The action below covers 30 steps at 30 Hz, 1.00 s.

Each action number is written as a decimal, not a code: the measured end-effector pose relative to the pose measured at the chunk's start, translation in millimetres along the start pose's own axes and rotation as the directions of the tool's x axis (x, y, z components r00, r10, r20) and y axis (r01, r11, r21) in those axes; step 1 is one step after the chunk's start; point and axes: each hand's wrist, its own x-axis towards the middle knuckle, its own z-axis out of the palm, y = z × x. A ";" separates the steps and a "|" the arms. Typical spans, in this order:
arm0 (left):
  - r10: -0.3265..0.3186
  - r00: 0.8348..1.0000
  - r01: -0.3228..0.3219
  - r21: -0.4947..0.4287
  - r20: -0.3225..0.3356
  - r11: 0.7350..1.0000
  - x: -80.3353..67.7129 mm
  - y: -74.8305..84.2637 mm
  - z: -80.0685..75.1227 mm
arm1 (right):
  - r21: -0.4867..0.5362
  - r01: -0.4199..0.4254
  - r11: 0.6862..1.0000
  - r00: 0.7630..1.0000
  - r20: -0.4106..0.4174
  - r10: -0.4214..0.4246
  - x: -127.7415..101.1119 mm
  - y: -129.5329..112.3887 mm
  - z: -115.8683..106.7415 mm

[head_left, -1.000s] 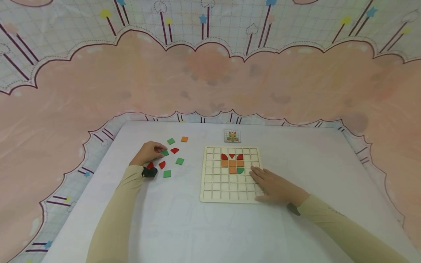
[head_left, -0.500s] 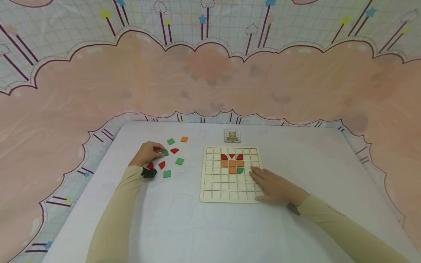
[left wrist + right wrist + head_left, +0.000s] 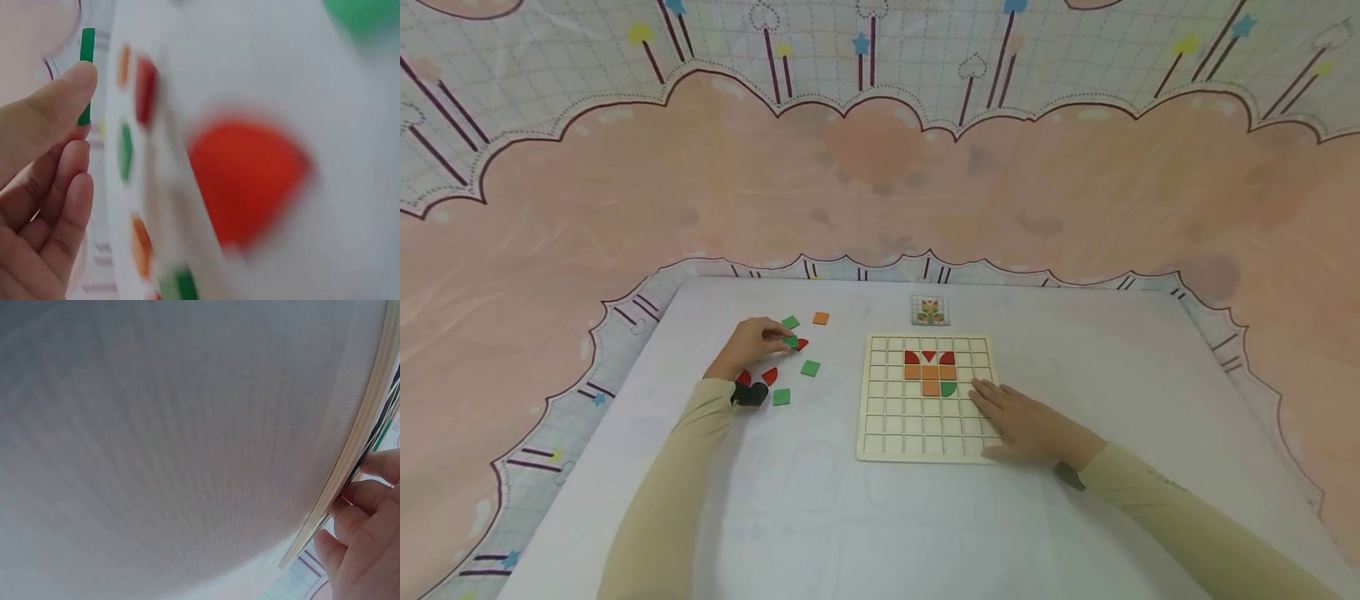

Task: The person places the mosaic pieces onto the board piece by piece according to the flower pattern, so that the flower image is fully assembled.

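Observation:
My left hand (image 3: 751, 343) pinches a small green tile (image 3: 791, 342) between thumb and fingers, over a red quarter-circle tile (image 3: 802, 344) that it partly covers. In the left wrist view the green tile (image 3: 86, 45) shows edge-on above the thumb. My right hand (image 3: 1026, 422) lies with fingers extended on the right edge of a pale wooden grid board (image 3: 887, 448). Set in the board are red pieces (image 3: 947, 358) along the top, orange squares (image 3: 930, 372) below them, and one green quarter-circle (image 3: 948, 388).
Loose tiles lie around the left hand: green squares (image 3: 810, 368), an orange square (image 3: 821, 318) and red quarter-circles (image 3: 770, 377). Behind the board lies a small pattern card (image 3: 930, 310). A white cloth (image 3: 820, 517) covers the table, with a patterned curtain (image 3: 880, 183) beyond it.
My left hand has lifted the green tile and moved it slightly right and away from me, over the red quarter-circle. The right hand and the board have stayed put.

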 end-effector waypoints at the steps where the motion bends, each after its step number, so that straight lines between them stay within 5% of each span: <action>1: 0.018 1.000 -0.018 -0.010 0.000 1.000 1.3 5.3 2.6 | -0.005 -0.002 1.000 1.000 0.001 0.002 0.1 0.5 0.5; 16: 0.150 0.988 -0.147 -0.080 0.040 0.986 7.7 86.2 80.6 | -0.001 0.024 1.000 1.000 -0.011 -0.024 1.2 3.5 3.5; 23: 0.137 0.987 -0.125 -0.130 0.086 0.984 6.5 107.4 108.5 | 0.002 0.009 1.000 1.000 -0.006 -0.009 2.2 4.0 5.4; 30: 0.191 0.974 -0.172 -0.147 0.121 0.974 5.9 121.7 119.2 | 0.001 0.014 1.000 1.000 -0.005 -0.014 1.9 4.2 4.6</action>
